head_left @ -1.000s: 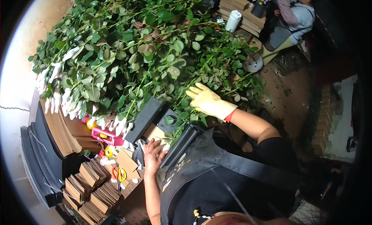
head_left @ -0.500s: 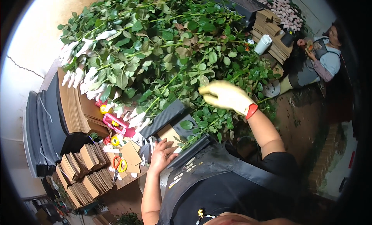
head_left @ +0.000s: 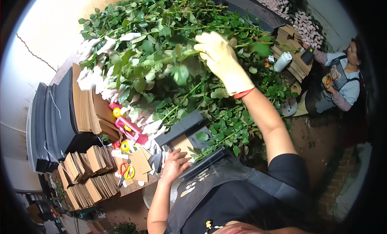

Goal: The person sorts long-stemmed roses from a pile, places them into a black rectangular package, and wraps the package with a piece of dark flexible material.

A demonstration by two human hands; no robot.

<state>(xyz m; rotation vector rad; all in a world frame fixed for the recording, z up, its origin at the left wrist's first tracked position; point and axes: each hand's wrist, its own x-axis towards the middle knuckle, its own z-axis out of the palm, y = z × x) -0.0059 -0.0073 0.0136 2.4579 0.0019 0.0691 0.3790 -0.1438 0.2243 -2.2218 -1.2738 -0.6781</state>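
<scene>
A thick heap of leafy green rose stems covers the table, with white-wrapped heads along its left side. My right hand, in a pale yellow glove with a red band at the wrist, is closed over the heap around a rose stem. Leaves on that stem are blurred by motion. My bare left hand lies with fingers stretched out on brown cardboard in a black ridged trough close to my apron. Some leafy stems rest in the trough's right part.
Orange-and-yellow scissors, cardboard pieces and a pink tape dispenser lie left of the trough. Bundled cardboard and black sheets stand farther left. At the right are a white roll, a cardboard stack and a co-worker.
My right hand has moved up and left over the heap and closed on a rose stem, which is moving. My left hand stays on the cardboard. The co-worker has reached toward the cardboard stack.
</scene>
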